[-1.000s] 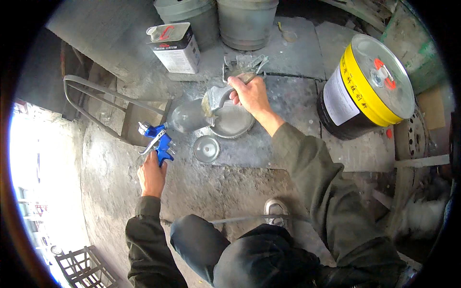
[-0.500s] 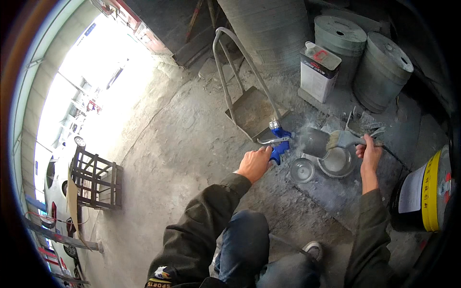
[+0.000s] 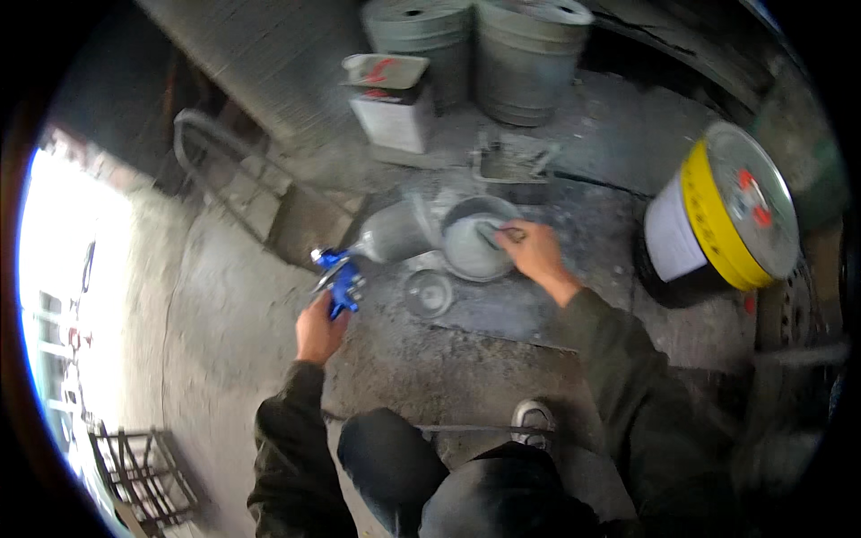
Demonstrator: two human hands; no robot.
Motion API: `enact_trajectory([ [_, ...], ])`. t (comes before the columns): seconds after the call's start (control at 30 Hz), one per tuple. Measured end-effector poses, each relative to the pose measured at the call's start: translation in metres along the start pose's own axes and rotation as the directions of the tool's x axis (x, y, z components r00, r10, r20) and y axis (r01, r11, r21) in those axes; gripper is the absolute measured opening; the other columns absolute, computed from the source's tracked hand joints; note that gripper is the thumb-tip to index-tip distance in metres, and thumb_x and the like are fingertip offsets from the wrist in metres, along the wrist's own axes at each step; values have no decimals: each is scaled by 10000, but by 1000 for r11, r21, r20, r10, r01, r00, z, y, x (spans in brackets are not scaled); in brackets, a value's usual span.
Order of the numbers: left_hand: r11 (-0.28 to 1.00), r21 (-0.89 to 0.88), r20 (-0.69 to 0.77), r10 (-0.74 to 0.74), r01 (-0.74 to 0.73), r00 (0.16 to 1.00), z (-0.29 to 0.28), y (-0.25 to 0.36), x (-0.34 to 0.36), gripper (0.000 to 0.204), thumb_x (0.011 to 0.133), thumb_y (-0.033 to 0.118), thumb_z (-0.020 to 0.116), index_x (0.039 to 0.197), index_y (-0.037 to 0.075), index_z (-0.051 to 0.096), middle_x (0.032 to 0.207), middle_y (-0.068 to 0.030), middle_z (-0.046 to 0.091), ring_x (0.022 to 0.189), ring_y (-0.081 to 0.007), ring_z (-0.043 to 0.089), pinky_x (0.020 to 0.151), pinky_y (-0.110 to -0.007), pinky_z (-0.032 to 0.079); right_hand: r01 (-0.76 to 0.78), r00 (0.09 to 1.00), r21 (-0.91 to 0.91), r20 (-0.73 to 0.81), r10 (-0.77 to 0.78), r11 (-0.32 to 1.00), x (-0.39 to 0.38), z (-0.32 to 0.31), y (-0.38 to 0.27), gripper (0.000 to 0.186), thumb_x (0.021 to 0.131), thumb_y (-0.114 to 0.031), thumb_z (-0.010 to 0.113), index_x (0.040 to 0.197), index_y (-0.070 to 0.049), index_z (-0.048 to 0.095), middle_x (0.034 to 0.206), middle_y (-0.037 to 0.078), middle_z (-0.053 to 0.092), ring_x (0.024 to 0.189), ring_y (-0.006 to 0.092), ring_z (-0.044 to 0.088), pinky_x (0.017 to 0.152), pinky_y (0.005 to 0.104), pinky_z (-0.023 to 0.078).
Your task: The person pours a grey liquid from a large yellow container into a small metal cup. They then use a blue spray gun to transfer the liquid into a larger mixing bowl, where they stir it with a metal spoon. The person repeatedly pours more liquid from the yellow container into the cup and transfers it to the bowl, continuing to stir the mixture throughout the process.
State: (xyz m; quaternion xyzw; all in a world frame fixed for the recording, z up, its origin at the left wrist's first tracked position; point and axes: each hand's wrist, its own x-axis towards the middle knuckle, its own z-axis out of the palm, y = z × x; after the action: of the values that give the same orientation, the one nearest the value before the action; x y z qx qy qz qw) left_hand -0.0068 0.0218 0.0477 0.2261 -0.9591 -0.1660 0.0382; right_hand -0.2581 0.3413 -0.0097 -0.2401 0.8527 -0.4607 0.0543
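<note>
My left hand (image 3: pixel 317 325) grips a blue spray gun (image 3: pixel 341 283), which lies sideways with its translucent cup (image 3: pixel 384 233) pointing toward the pan. My right hand (image 3: pixel 536 251) is closed on a brush (image 3: pixel 504 231), whose head is down in the round metal pan (image 3: pixel 476 269) of pale grey liquid; the bristles are hidden or blurred. A small round lid (image 3: pixel 429 292) lies just below the cup, left of the pan. Behind the pan sits a dirty metal tray (image 3: pixel 509 169).
A white rectangular can (image 3: pixel 390 121) and two grey drums (image 3: pixel 520 67) stand behind. A yellow-and-black drum (image 3: pixel 731 229) is at right. A long-handled dustpan (image 3: pixel 300 235) lies upper left, a slatted crate (image 3: pixel 143 475) lower left. My knee and shoe are below.
My right hand has lowered the brush from the cup's mouth into the pan. My left hand still holds the spray gun. The view swung leftward, then back, and is blurred now.
</note>
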Motion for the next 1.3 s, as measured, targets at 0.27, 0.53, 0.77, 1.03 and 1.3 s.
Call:
enact_trajectory([
  [0.27,1000,2,37,8,-8,999,-1,8,9,218,783,187,693,888,31,580,739,-200,628,713,-400,632,641,-448,477,-237,935,740,-2,354,630,13,-28,-39,210,880,-203,674,815,-3,674,653,95,678,471,142,620,412,274,445],
  [0.53,988,-138,77,83,-72,994,15,22,12,142,774,80,668,865,6,587,741,-215,614,705,-373,645,623,-388,480,-298,835,818,-27,550,492,8,-4,-39,228,874,-189,677,857,37,663,640,127,664,493,160,640,413,263,467],
  [0.77,985,-125,194,140,-117,971,10,17,11,166,767,55,672,895,-4,583,745,-205,610,622,-331,576,615,-368,467,-189,907,932,45,419,308,5,-6,-39,264,901,-231,688,949,29,679,742,141,691,562,170,671,491,252,523],
  [1.03,992,-49,238,125,-117,963,2,-5,23,286,753,128,755,955,-5,601,763,-167,638,674,-313,614,662,-381,487,-331,930,932,297,216,147,6,-20,-35,256,893,-195,682,1002,37,667,855,128,695,722,180,706,635,253,596],
  [1.3,999,-40,246,13,-4,969,-18,-5,43,305,693,168,834,853,-10,645,657,-113,593,592,-165,497,596,-334,446,-250,860,712,475,-188,657,21,-47,-40,194,752,-117,711,908,-4,736,848,61,693,653,97,635,599,252,509],
])
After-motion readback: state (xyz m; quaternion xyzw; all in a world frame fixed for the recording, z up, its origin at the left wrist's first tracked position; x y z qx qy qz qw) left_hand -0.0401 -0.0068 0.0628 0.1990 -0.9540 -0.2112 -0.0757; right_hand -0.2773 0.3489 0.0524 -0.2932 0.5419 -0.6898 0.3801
